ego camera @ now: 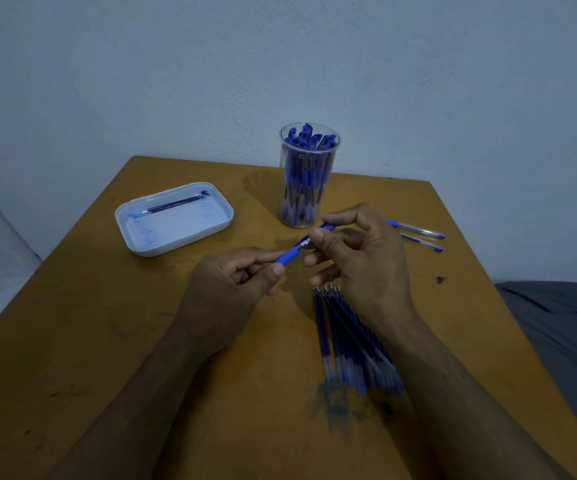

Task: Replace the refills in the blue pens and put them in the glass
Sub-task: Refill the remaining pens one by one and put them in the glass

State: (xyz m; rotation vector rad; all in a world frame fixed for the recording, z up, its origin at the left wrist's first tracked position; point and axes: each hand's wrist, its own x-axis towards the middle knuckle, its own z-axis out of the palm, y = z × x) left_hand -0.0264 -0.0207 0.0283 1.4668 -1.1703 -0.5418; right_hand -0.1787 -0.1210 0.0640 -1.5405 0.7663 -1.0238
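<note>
Both hands are up over the middle of the brown counter (72, 341), working on one blue pen (306, 242) between them. The left hand (226, 289) pinches the blue grip end of that pen between thumb and forefinger, its other fingers curled under. The right hand (360, 251) holds the other end, thumb and forefinger closed on the barrel, the remaining fingers loosely bent below it. The pen sits tilted, its grip end lower and toward the left hand, and there's a small gap or joint showing at the middle where the two hands meet; I can't tell whether the halves are apart or joined.

Just behind the hands stands the clear glass (309, 174), upright, packed with blue pens, caps up. To the right of it, two more pens (418, 233) lie flat on the counter, side by side, nearly parallel. Nearer to the person, under the right wrist, a bundle of refills (346, 341) lies fanned out, metal tips pointing away toward the hands. There's a dark ink smudge (339, 407) on the counter at the near end of that bundle. Off to the left sits a white tray (134, 237), and a single dark refill (172, 205) lies inside it along the far side. A pale wall (280, 57) stands behind the counter
</note>
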